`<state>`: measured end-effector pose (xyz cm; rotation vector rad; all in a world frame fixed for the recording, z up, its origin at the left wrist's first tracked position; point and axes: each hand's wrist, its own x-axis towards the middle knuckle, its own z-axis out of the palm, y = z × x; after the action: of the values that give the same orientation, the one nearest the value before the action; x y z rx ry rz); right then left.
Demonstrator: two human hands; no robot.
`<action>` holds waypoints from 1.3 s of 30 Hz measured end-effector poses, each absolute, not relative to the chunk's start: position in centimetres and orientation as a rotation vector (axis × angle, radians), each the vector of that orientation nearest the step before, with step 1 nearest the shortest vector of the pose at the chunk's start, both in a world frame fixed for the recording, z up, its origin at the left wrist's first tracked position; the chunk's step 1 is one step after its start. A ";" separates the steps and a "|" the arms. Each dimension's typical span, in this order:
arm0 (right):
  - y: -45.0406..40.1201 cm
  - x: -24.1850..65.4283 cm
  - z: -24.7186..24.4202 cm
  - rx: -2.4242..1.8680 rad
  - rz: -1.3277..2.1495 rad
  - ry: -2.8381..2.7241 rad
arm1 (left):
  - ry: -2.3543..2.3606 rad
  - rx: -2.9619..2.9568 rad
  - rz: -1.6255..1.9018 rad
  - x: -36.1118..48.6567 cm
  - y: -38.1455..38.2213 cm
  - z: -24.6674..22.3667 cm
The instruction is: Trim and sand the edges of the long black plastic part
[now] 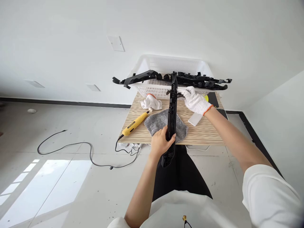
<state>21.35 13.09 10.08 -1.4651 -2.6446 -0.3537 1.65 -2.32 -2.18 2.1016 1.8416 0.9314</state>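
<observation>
My left hand [161, 142], bare, grips the lower part of a long black molded plastic strip [173, 115]. The strip stretches away from me over a grey cloth [155, 122], and its far end reaches the basket's near rim. On my right hand [195, 100] is a white knit glove with an orange cuff. Its fingers are closed around a slim dark tool [180, 94] that meets the strip near its upper third; the kind of tool is too small to make out. A yellow rotary tool [135, 124] rests on the table to the left.
A white slatted basket [154, 91] stands at the table's back with several black plastic strips [201, 81] across it. On the wooden table [201, 137] lie a white glove [151, 102] and a white block [195, 119]. A black cord [91, 158] trails over the floor.
</observation>
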 end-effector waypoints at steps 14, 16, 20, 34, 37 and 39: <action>14.0 23.8 9.6 -1.484 -0.399 -2.650 | 1.808 2.156 0.955 1.5 -2.4 -2.0; 13.9 24.3 10.0 -1.526 -0.374 -2.647 | 1.798 2.165 0.964 1.3 -2.4 -2.1; 13.2 24.9 11.4 -1.727 -0.380 -2.603 | 1.772 2.202 0.975 1.2 -2.5 -2.1; 12.7 26.1 10.4 -1.824 -0.536 -2.541 | 1.761 2.300 0.978 1.3 -2.4 -2.1; 12.4 26.0 10.3 -1.959 -0.500 -2.353 | 1.767 2.294 0.971 1.3 -2.4 -2.2; 12.2 25.8 10.3 -1.982 -0.483 -2.304 | 1.767 2.289 0.977 1.3 -2.4 -2.2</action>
<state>25.80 12.23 10.26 -1.9818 -2.3044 -0.4833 1.33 -2.42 -2.16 2.2886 1.7672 0.9768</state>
